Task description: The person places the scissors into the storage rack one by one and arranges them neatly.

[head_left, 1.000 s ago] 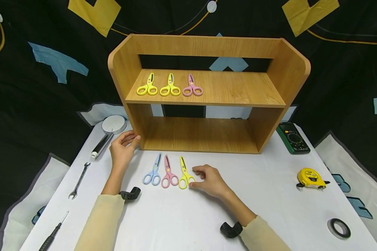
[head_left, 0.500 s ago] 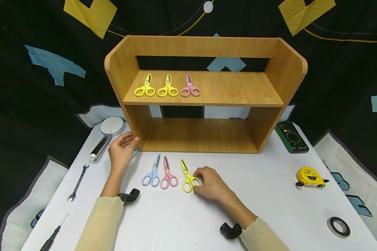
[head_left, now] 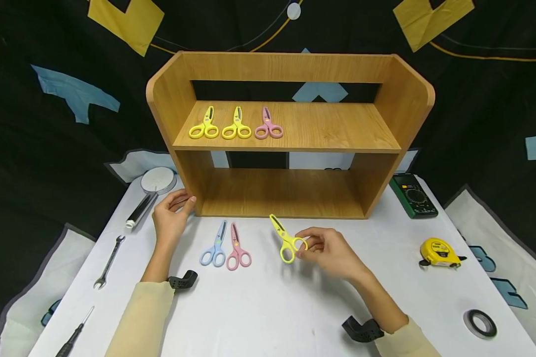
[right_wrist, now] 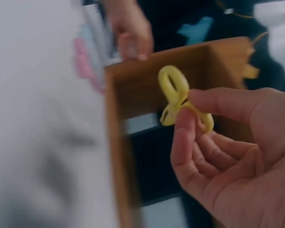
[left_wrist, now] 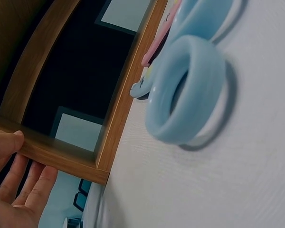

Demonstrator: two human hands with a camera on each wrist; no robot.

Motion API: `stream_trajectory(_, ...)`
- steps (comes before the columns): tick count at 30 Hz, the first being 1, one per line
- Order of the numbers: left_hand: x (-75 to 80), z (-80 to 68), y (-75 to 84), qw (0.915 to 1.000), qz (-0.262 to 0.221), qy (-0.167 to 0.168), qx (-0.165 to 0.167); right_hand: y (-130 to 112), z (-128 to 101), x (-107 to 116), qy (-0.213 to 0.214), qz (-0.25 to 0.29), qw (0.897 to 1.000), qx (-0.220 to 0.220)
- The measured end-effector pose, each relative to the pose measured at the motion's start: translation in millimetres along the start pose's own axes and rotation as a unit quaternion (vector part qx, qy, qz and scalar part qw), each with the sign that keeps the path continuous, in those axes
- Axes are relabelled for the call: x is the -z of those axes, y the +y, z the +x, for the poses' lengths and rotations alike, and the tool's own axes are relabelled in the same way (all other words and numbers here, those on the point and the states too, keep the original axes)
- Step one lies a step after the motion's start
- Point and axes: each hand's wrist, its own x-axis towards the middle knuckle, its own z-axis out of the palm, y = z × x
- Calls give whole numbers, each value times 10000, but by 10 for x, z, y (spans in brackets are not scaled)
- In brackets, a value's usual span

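Observation:
My right hand (head_left: 332, 250) pinches a pair of yellow scissors (head_left: 288, 244) by one handle loop, lifted off the white table, blades pointing up and left. In the right wrist view the thumb and fingers close on the yellow loop. My left hand (head_left: 171, 215) holds the front edge of the left side panel of a wooden shelf (left_wrist: 61, 159), thumb on one face and fingers on the other. Blue scissors (head_left: 214, 250) and pink scissors (head_left: 236, 253) lie side by side on the table before the shelf. Two yellow scissors (head_left: 204, 130) and one pink pair (head_left: 268, 130) lie on the upper board.
Along the left are a magnifier-like round-headed tool (head_left: 158, 179), a wrench (head_left: 109, 263) and a screwdriver (head_left: 73, 337). To the right lie a green multimeter (head_left: 413, 196), a yellow tape measure (head_left: 439, 253) and a roll of black tape (head_left: 480, 324). Dark cloth hangs behind.
My right hand has taken the yellow scissors from the end of the table row, lifted them and moved them right. My left hand stays at the shelf's side.

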Motion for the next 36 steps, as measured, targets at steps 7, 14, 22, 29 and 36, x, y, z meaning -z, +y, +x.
stream_trajectory(7,-4,-51,107,9999,-101,-65,-120,-530,-183,452,612,266,9955,668)
stream_trajectory(14,-66,0,-11,9999,-54,53,-103,-1045,-10,917,1683,-442,9794,1022)
stream_trajectory(22,-31,56,-234,9998,97,155,-86,-1323,608,1110,2072,-1018,9721,429)
stream_trajectory(29,-11,-13,-70,9999,69,72,-69,-1343,1048,1145,2079,-967,9733,114)
stream_trajectory(36,23,-59,106,9998,91,-55,-187,-1380,1264,1166,1831,-1459,9722,-78)
